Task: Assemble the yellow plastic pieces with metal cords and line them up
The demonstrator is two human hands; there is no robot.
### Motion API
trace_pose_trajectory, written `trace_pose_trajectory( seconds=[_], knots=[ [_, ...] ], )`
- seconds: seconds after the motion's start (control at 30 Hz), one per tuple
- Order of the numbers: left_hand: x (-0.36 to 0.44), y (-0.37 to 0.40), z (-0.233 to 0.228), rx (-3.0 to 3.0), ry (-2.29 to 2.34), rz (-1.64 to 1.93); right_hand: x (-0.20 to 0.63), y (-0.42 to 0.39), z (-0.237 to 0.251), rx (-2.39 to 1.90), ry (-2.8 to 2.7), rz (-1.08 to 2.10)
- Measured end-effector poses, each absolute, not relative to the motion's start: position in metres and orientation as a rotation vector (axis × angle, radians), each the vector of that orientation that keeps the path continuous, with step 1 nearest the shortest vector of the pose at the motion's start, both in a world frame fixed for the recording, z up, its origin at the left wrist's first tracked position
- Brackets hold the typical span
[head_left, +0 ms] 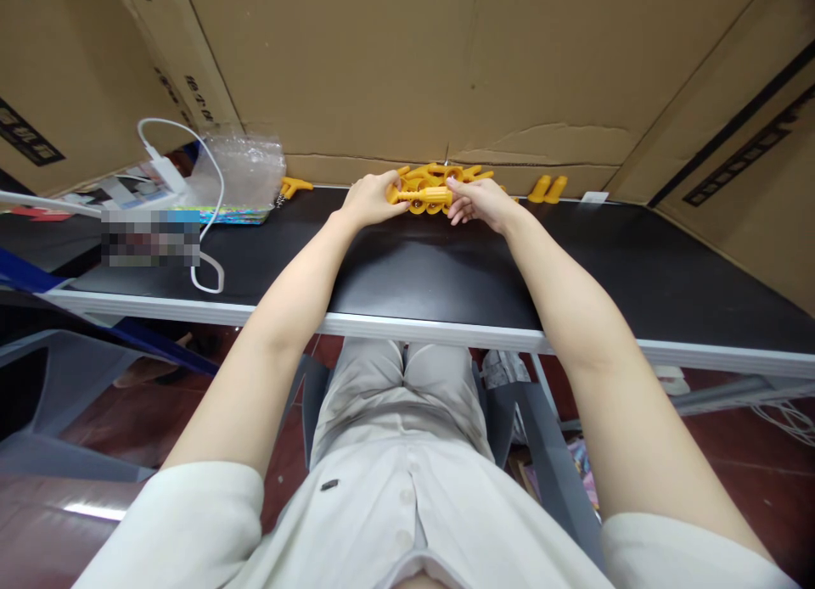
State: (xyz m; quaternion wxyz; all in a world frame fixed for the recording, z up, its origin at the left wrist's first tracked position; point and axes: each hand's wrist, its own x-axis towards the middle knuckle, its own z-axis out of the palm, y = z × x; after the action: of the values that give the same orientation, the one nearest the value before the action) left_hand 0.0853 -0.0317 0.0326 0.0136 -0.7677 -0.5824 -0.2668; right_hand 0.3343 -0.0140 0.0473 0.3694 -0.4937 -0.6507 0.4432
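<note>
In front of me a yellow plastic corkscrew [417,195] lies level between my hands, its ribbed sleeve [436,195] on the right side. My left hand [375,197] is closed on the handle end, thumb and fingers pinched together. With thumb and fingertips, my right hand [476,204] grips the far end of the sleeve; its lower fingers are curled loosely. Just behind and below my hands sits a pile of yellow corkscrew parts [435,175], partly covered by them. Whether the sleeve and handle are joined I cannot tell.
Two yellow sleeves [548,189] stand upright to the right, near a white piece [594,197]. At left lie a T-handled corkscrew [294,188], a clear plastic bag [245,165], a colourful packet [238,215] and a white cable [222,177]. Cardboard walls [407,71] enclose the black table [433,275].
</note>
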Motion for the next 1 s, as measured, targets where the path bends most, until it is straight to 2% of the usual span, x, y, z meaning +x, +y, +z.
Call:
trace_pose_trajectory(
  seconds=[0.43, 1.0],
  knots=[
    [0.086, -0.032, 0.035, -2.387, -1.804, -0.824, 0.320, -0.014, 0.049, -1.464, -1.523, 1.180],
    [0.087, -0.030, 0.032, -2.397, -1.793, -0.824, 0.324, -0.005, 0.046, -1.504, -1.539, 1.208]
  ],
)
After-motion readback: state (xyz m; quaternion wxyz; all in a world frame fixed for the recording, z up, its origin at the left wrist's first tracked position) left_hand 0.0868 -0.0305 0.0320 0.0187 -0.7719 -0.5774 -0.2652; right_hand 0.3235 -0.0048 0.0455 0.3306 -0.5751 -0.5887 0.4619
